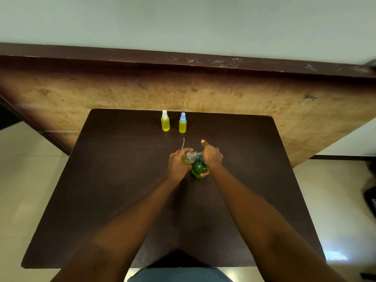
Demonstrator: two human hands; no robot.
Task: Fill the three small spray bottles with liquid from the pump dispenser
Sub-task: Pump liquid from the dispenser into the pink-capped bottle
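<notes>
From the head camera, looking down: a dark brown desk [122, 180] stands against a worn wooden panel [81, 94]. Both forearms reach out to the middle of the desk.

The left hand [178, 163] has its fingers curled round a small bottle [188, 157]. The bottle is tipped on its side, with its open, threaded neck pointing right. There is a greenish liquid inside it.

The right hand [211, 154] is closed over the top of the green pump dispenser [199, 168], which stands on the desk just beside and partly under the small bottle. One digit of that hand sticks out forward. The dispenser's spout runs toward the small bottle's neck, but I cannot tell whether the two touch.

Just past the left hand is a thin white tube [183, 143]. I cannot tell whether it is held or lying loose.

At the far edge of the desk, well apart from the hands, two bottles stand upright side by side. The white-capped spray bottle [165, 124] is on the left and the blue-capped spray bottle [182, 125] on the right. Both are full of yellow liquid.
</notes>
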